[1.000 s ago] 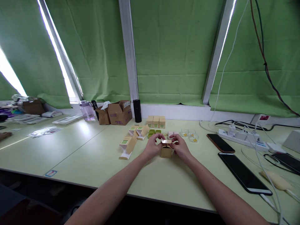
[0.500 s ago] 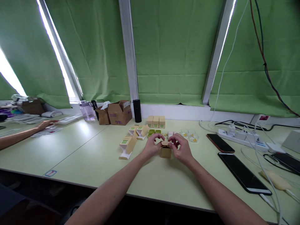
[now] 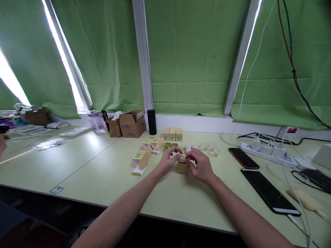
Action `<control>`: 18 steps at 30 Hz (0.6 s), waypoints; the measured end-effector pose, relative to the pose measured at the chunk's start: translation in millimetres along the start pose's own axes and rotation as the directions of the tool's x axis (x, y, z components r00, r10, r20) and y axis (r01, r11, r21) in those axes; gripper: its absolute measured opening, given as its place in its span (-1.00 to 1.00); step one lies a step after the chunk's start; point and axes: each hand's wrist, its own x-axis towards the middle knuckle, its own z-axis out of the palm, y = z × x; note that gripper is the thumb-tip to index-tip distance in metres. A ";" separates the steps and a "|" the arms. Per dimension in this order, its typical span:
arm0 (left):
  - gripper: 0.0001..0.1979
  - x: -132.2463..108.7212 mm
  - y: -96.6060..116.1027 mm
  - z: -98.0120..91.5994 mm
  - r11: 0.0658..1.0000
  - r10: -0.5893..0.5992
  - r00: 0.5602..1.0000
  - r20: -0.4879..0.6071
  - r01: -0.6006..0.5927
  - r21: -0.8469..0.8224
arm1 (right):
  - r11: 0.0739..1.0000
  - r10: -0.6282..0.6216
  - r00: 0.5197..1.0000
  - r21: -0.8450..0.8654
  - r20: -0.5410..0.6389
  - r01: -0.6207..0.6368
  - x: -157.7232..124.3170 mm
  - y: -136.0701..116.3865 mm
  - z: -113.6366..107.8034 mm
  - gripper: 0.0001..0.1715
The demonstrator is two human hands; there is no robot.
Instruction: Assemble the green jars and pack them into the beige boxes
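A small brown cardboard box (image 3: 183, 168) stands upright on the table in front of me, its lid flap nearly down with a thin dark gap below it. My left hand (image 3: 167, 162) is at the box's left upper corner, thumb against the lid and fingers curled over. My right hand (image 3: 202, 166) pinches the lid's right edge. Just behind my hands are green pieces (image 3: 171, 145), pale pink pieces (image 3: 190, 147) and clear round cups (image 3: 209, 149) with yellow bits inside. To the left lie open small boxes (image 3: 141, 159) with white flaps out.
Three closed small boxes (image 3: 172, 134) stand in a row at the back, near a black cylinder (image 3: 151, 122) and larger cartons (image 3: 132, 124). Phones (image 3: 270, 191), a power strip (image 3: 269, 154) and loose cables lie at right. Another person's hand (image 3: 2, 143) shows at far left.
The box's lid flap has come down, narrowing the dark opening. My right fingers have lowered with it. The other person's hand has drawn back toward the left edge.
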 end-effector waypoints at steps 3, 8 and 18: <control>-0.84 -0.3 -1.3 -0.4 1.000 0.008 1.000 0.007 -0.008 0.010 | 1.000 -0.020 1.000 -0.012 -0.002 0.020 -0.3 0.0 0.3 -0.88; -0.83 -0.5 -2.2 -0.3 1.000 0.010 0.999 0.034 -0.011 0.012 | 0.998 -0.039 0.999 -0.040 -0.001 0.039 -0.2 -2.1 0.1 -0.87; -0.81 -1.7 1.5 -0.7 0.998 0.009 0.998 0.065 -0.013 0.060 | 0.978 -0.200 0.977 -0.072 -0.068 0.195 -1.3 3.6 3.0 -0.85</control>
